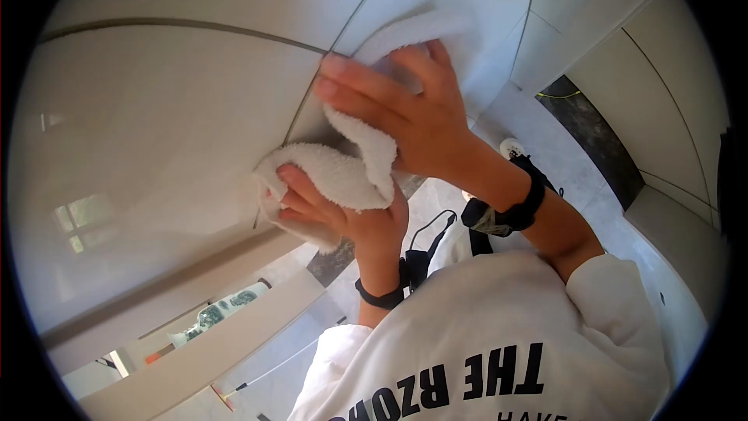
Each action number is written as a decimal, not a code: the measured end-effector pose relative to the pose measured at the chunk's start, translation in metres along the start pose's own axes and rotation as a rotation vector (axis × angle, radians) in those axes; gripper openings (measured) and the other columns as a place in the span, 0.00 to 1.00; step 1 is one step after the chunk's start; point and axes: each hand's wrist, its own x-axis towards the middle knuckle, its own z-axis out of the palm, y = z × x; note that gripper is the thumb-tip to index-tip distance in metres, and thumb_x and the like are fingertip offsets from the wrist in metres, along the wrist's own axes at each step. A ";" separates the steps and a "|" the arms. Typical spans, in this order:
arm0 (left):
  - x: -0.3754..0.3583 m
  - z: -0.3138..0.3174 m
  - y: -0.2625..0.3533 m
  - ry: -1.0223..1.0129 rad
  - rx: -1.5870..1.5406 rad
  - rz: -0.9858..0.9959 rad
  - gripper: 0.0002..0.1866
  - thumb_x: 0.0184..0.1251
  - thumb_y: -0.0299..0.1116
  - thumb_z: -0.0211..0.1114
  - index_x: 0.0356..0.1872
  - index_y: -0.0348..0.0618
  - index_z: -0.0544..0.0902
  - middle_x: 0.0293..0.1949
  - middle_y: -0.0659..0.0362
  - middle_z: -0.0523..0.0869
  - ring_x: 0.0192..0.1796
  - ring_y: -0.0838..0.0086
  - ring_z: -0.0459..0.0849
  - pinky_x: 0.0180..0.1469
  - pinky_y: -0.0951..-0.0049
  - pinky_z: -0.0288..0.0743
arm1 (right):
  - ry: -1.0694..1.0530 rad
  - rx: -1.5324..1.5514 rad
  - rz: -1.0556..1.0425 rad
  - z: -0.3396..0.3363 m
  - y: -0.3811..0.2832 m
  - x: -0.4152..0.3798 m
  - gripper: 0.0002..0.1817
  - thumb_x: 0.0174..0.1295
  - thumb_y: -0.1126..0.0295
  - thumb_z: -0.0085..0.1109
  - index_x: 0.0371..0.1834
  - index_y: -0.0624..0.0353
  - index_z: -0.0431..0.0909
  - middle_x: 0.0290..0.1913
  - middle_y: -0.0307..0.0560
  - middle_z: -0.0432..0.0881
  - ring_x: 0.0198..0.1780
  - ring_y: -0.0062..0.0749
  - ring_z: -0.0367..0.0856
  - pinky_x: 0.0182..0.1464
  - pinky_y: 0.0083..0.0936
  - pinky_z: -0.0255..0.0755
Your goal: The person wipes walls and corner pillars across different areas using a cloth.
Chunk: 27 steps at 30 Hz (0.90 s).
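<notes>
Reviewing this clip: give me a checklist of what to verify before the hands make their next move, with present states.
1. Left hand on the white cloth: ok.
2. All fingertips of the right hand on cloth: not ok, at least two reach past it toward the seam.
3. Cloth spread flat: not ok, bunched around the left hand.
4. Black bands on both wrists: ok.
5. Glossy panel free of fine smears: cannot tell.
6. Cloth damp: cannot tell.

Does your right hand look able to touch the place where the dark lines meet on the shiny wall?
Yes, it looks that way: the right hand's fingertips are right beside the place where the dark lines meet, and the white cloth isn't covering it.
</notes>
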 end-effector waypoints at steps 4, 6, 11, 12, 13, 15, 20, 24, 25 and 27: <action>0.009 0.008 0.005 0.012 0.040 0.019 0.34 0.53 0.44 0.65 0.62 0.52 0.66 0.69 0.36 0.47 0.64 0.30 0.48 0.55 0.28 0.39 | 0.024 -0.058 -0.083 -0.003 0.014 0.005 0.24 0.49 0.55 0.59 0.50 0.48 0.76 0.62 0.33 0.69 0.52 0.37 0.61 0.51 0.36 0.58; 0.014 0.008 0.007 0.044 0.031 0.051 0.34 0.53 0.46 0.66 0.62 0.53 0.66 0.69 0.37 0.47 0.65 0.30 0.47 0.56 0.27 0.38 | 0.047 -0.057 -0.050 0.000 0.010 0.004 0.23 0.49 0.55 0.59 0.49 0.49 0.76 0.62 0.36 0.70 0.56 0.38 0.60 0.52 0.37 0.58; -0.004 0.019 -0.004 -0.035 0.007 -0.039 0.49 0.50 0.45 0.70 0.70 0.48 0.48 0.69 0.35 0.39 0.68 0.36 0.39 0.61 0.33 0.37 | 0.008 -0.051 -0.003 0.003 0.004 0.007 0.21 0.52 0.57 0.58 0.49 0.48 0.75 0.63 0.41 0.68 0.58 0.40 0.59 0.54 0.36 0.57; -0.009 0.024 -0.007 -0.053 -0.049 -0.078 0.50 0.49 0.45 0.70 0.70 0.46 0.48 0.69 0.35 0.39 0.68 0.37 0.39 0.62 0.34 0.37 | 0.026 -0.037 -0.009 0.006 0.005 0.006 0.21 0.52 0.57 0.58 0.50 0.47 0.75 0.64 0.41 0.67 0.57 0.40 0.59 0.54 0.36 0.57; -0.016 0.028 -0.012 -0.072 -0.105 -0.118 0.52 0.48 0.45 0.71 0.70 0.45 0.47 0.69 0.35 0.39 0.68 0.37 0.39 0.62 0.36 0.37 | 0.076 -0.029 -0.024 0.012 0.007 0.006 0.21 0.53 0.56 0.58 0.50 0.45 0.75 0.64 0.41 0.66 0.57 0.41 0.58 0.53 0.35 0.57; -0.027 0.037 -0.023 -0.106 -0.214 -0.191 0.55 0.47 0.45 0.73 0.70 0.42 0.45 0.68 0.34 0.39 0.69 0.39 0.38 0.63 0.38 0.37 | 0.122 -0.023 -0.059 0.021 0.012 0.004 0.21 0.53 0.56 0.59 0.52 0.41 0.75 0.66 0.40 0.64 0.55 0.41 0.57 0.52 0.34 0.58; -0.026 0.035 -0.024 -0.131 0.115 -0.004 0.55 0.46 0.45 0.74 0.69 0.38 0.46 0.67 0.39 0.45 0.68 0.42 0.44 0.63 0.45 0.46 | 0.060 0.042 -0.101 0.023 0.023 -0.008 0.21 0.53 0.56 0.60 0.53 0.34 0.75 0.66 0.40 0.62 0.53 0.40 0.57 0.48 0.30 0.60; -0.029 0.041 -0.034 0.079 -0.148 -0.065 0.43 0.52 0.41 0.67 0.66 0.36 0.53 0.64 0.44 0.55 0.63 0.49 0.56 0.60 0.52 0.58 | 0.127 -0.004 -0.136 0.023 0.027 -0.003 0.19 0.54 0.56 0.59 0.52 0.34 0.76 0.65 0.41 0.62 0.51 0.38 0.56 0.45 0.26 0.61; -0.028 0.040 -0.039 0.133 -0.229 -0.085 0.43 0.52 0.41 0.67 0.66 0.36 0.53 0.64 0.44 0.55 0.63 0.49 0.56 0.60 0.52 0.58 | 0.133 -0.005 -0.139 0.024 0.027 -0.002 0.19 0.55 0.56 0.60 0.52 0.34 0.76 0.65 0.41 0.62 0.51 0.38 0.56 0.45 0.25 0.61; -0.033 0.034 -0.050 0.213 -0.317 -0.125 0.43 0.52 0.41 0.67 0.66 0.36 0.53 0.64 0.44 0.55 0.63 0.49 0.56 0.60 0.52 0.57 | 0.160 -0.002 -0.149 0.026 0.026 0.005 0.18 0.55 0.56 0.60 0.51 0.34 0.76 0.65 0.42 0.62 0.50 0.38 0.56 0.44 0.23 0.61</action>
